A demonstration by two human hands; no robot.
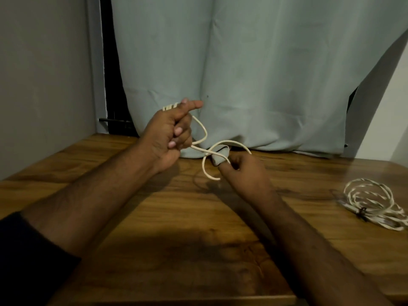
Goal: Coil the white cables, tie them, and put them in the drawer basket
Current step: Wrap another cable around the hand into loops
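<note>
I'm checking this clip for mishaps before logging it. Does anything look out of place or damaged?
Nothing stands out. The left hand grips coiled turns of white cable, the right hand pinches its loose end, and a tied coil lies on the wooden table.

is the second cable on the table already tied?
Yes: the coiled cable lying at the table's right side has a dark tie cinched around its strands, untouched by either hand.

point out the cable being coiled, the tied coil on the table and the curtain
white cable (204, 135), head view, loop beside the left hand
tied coil (373, 195), head view, its strands
curtain (254, 74), head view, middle fold
</note>
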